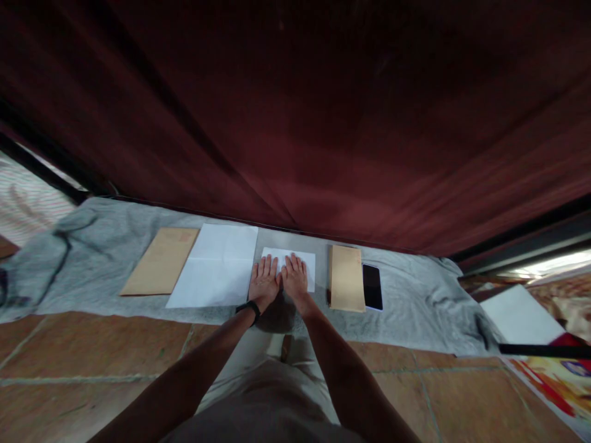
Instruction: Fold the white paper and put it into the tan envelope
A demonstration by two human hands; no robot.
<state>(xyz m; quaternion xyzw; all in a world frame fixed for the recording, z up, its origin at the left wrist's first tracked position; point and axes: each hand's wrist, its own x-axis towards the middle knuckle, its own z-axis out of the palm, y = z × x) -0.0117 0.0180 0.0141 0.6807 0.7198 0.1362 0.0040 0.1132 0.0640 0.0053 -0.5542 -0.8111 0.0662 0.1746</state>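
Note:
Both palms lie flat on a small white sheet of paper (311, 271), perhaps folded, on the grey cloth. My left hand (265, 280), with a dark band at its wrist, covers the sheet's left part, fingers stretched out. Beside it, almost touching, my right hand (295, 277) presses on the middle with fingers extended. Left of the hands is a larger white sheet (215, 264) with a crease across it. Its edge meets a brown envelope (161, 261) further left. To the right lies a stack of brown envelopes (347, 279). Parts of the small sheet are hidden beneath my hands.
A phone (372, 287) with a dark screen lies against the right envelope stack. The grey cloth (415, 301) covers a long, narrow surface. Behind it hangs a dark red curtain (314, 166). Tiled floor (115, 351) shows in front. A white panel (521, 315) is at far right.

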